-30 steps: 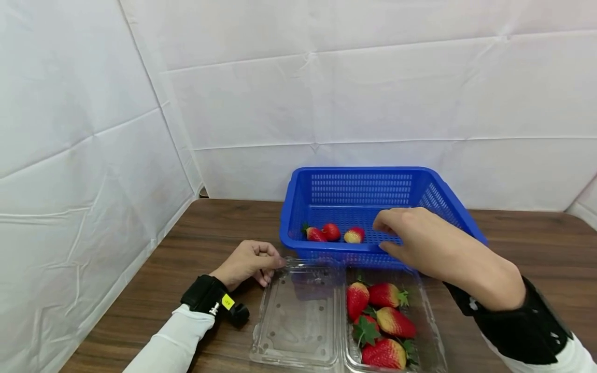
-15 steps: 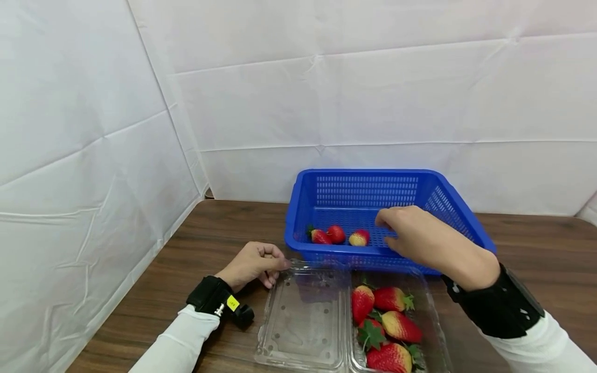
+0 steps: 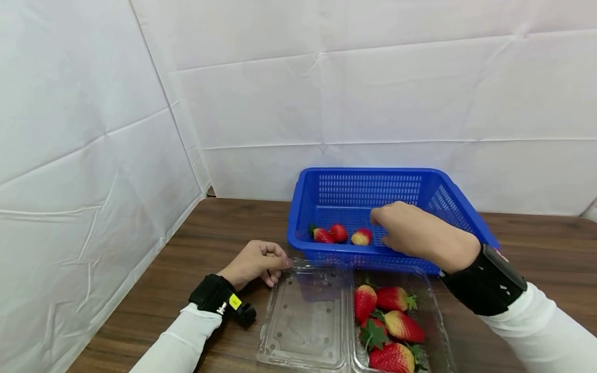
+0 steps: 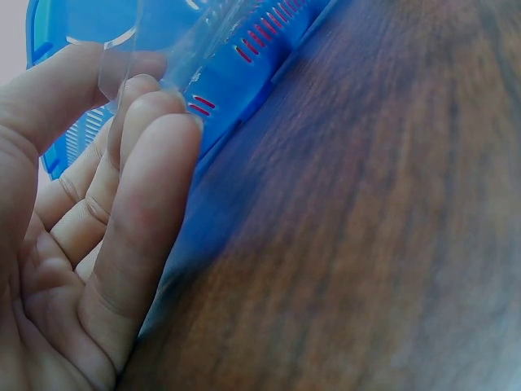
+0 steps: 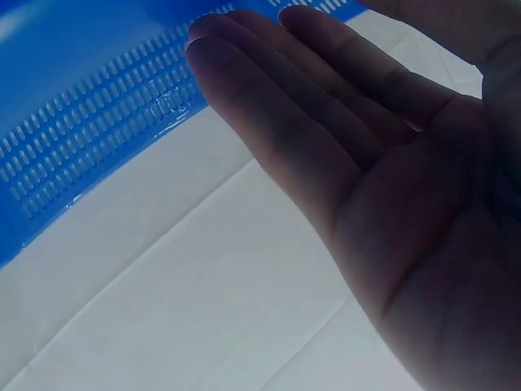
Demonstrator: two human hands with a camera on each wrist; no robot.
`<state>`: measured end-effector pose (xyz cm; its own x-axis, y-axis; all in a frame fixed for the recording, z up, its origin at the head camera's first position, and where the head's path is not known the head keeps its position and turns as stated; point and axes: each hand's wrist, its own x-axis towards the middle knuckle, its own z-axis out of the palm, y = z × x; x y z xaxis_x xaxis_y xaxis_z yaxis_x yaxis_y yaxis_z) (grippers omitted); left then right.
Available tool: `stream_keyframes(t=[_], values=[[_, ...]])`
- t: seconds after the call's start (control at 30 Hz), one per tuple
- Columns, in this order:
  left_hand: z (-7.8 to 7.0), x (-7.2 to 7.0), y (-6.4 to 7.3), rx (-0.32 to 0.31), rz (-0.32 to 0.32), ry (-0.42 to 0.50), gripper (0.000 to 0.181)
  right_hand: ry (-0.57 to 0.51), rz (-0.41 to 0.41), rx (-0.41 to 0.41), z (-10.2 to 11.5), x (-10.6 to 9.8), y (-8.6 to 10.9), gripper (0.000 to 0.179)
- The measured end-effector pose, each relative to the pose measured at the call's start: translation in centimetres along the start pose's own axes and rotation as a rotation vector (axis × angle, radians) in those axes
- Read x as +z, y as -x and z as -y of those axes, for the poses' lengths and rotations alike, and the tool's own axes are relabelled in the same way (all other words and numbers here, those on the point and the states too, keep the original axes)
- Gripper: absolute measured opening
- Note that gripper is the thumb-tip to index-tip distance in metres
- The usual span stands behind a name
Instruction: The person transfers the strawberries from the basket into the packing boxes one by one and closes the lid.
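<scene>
My left hand (image 3: pixel 258 263) pinches the far left corner of a clear plastic clamshell box's lid (image 3: pixel 305 316) between thumb and fingers. In the left wrist view the thin clear plastic edge (image 4: pixel 118 77) sits between the fingertips. The box lies opened flat, and its right half (image 3: pixel 438 326) holds several red strawberries (image 3: pixel 404 326) with green leaves. My right hand (image 3: pixel 417 233) reaches over the front rim of a blue plastic basket (image 3: pixel 368 176). Its fingers are relaxed and hold nothing in the right wrist view. Just left of it, inside the basket, lies a pale-tipped strawberry (image 3: pixel 361 237).
Two more strawberries (image 3: pixel 330 234) lie at the basket's front left. The basket stands directly behind the clamshell box on a brown wooden table (image 3: pixel 228 223). White cloth (image 3: pixel 261 93) hangs behind the table and along its left side.
My right hand has shifted slightly left and lower into the basket, toward the pale-tipped strawberry. The left hand keeps its hold on the lid's corner. The head view has shifted slightly.
</scene>
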<state>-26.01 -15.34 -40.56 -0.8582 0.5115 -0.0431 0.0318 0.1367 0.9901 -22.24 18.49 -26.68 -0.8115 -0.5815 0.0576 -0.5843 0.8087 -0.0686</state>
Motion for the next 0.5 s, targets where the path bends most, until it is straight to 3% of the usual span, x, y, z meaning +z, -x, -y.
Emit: stream_keyframes(t=[0.5], values=[[0.1, 0.0, -0.1, 0.0, -0.006, 0.009, 0.01, 0.068, 0.059, -0.066, 0.3, 0.1, -1.2, 0.017]])
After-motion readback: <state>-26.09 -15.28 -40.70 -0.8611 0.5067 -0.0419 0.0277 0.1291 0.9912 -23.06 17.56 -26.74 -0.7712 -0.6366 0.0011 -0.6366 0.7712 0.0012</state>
